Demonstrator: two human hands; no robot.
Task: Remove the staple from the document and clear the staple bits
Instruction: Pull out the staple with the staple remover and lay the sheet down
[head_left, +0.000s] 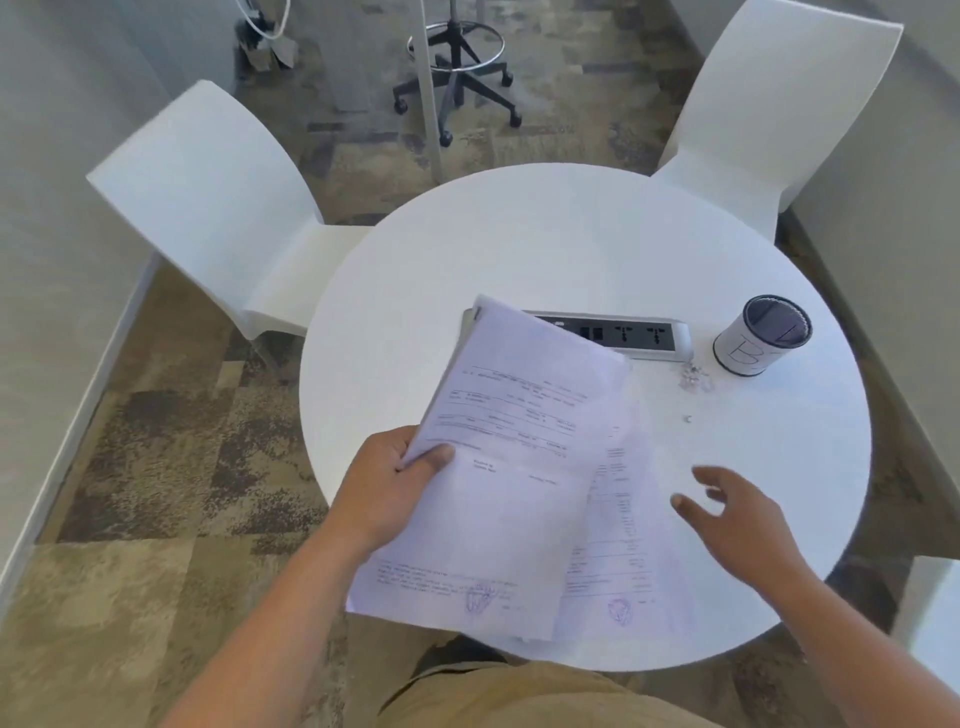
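My left hand (392, 480) grips the left edge of a printed document (511, 467), several sheets held tilted above the round white table (545, 249). One loose sheet (636, 545) lies flat under it on the table. My right hand (737, 512) hovers to the right of the papers, fingers spread, holding nothing. A small pile of staple bits (695, 375) lies beyond it, and a single bit (688, 418) sits a little nearer. No staple is visible on the papers.
A white cup with a dark inside (761, 335) stands at the right, close to the staple pile. A socket strip (623, 332) is set into the table's middle. White chairs (218, 208) (769, 104) stand at the far left and far right.
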